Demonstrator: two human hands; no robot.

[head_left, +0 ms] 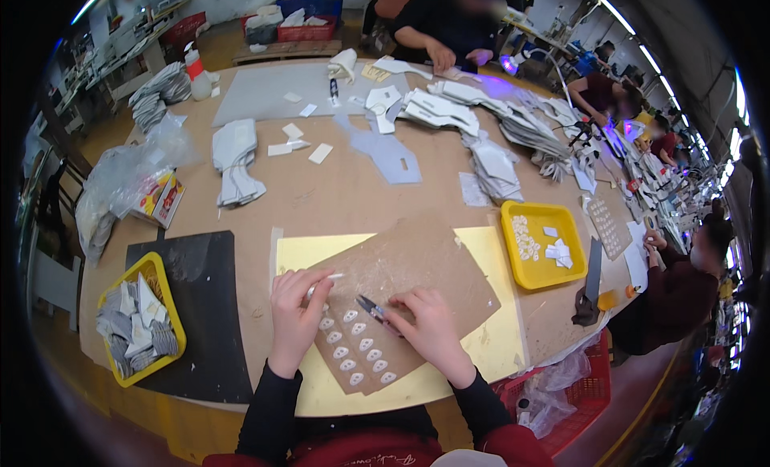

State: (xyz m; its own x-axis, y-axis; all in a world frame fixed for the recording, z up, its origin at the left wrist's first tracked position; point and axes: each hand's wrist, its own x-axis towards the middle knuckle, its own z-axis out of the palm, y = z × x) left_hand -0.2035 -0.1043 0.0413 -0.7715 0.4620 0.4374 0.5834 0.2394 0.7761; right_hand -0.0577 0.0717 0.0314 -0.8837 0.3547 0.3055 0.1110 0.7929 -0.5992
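The brown board (409, 266) lay flat on a pale yellow sheet (497, 339) at the near edge of the table (337, 194), directly under both hands. It was a thin, matte piece, roughly polygonal, and near its lower corner sat two rows of small white oval pieces (358, 344), running between the hands.

The left hand (295, 310) rested on the board's left edge, fingers curled and pinched on a thin white strip (327, 279) that stuck out to the right. The right hand (429, 326) lay on the board just right of the ovals, fingers bent and closed round small snips (370, 308), their dark blades pointing up and left toward the other hand.

A yellow tray (513, 270) with more white pieces stood well to the right. A second yellow bin (172, 314), full of grey cut parts, sat on a black mat (204, 306) to the left. Stacks of grey cut shapes (234, 162) lay farther up the table.
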